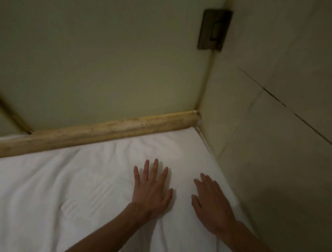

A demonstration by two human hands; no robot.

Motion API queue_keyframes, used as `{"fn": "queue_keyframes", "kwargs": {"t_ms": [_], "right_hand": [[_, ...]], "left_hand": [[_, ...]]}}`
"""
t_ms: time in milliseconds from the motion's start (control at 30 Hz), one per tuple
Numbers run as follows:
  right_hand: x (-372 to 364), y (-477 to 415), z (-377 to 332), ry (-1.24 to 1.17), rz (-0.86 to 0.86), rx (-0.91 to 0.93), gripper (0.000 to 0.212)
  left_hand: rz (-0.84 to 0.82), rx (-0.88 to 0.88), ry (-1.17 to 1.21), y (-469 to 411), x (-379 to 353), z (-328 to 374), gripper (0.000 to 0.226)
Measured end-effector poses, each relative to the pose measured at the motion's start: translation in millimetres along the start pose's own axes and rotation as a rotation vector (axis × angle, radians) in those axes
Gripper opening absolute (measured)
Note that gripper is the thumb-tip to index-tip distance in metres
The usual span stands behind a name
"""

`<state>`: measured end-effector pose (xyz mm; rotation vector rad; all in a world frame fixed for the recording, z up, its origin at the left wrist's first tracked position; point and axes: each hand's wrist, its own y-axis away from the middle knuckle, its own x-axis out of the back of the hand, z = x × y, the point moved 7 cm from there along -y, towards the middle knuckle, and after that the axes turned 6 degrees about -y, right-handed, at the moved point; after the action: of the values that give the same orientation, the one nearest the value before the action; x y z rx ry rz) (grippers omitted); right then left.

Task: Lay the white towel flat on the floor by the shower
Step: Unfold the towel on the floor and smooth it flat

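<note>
The white towel lies spread over the floor and fills the lower half of the view, with soft creases near its middle. Its far edge runs along a raised yellowish curb. My left hand rests palm down on the towel, fingers spread. My right hand lies flat on it too, close to the towel's right edge by the wall. Neither hand grips the cloth.
Glass or a wall panel rises behind the curb. A tiled wall stands on the right, meeting it at a corner. A dark hinge plate is fixed high in that corner. The light is dim.
</note>
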<state>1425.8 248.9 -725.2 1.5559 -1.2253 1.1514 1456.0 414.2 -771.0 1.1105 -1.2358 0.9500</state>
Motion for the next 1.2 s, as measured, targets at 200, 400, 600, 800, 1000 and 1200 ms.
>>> {"fn": "queue_keyframes", "kwargs": {"t_ms": [200,400,600,800,1000,1200], "right_hand": [[-23,-107,13,-0.01,-0.145,-0.026,0.064],[-38,-160,21,-0.016,-0.234,-0.062,0.064],[-37,-195,22,-0.01,-0.216,-0.037,0.065],[-46,-205,30,0.004,-0.215,-0.042,0.066],[-49,-211,35,0.025,-0.164,-0.103,0.07],[-44,-213,29,0.055,-0.119,-0.088,0.072]], "left_hand": [[-0.014,-0.008,0.049,-17,-16,-2,0.077],[0.023,-0.023,0.043,-13,-10,1,0.074],[0.035,-0.018,0.087,-15,-14,-3,0.078],[0.026,-0.022,0.085,-16,-16,-3,0.078],[0.024,-0.025,0.087,-17,-18,-3,0.077],[0.023,-0.023,0.092,-17,-18,-3,0.077]]}}
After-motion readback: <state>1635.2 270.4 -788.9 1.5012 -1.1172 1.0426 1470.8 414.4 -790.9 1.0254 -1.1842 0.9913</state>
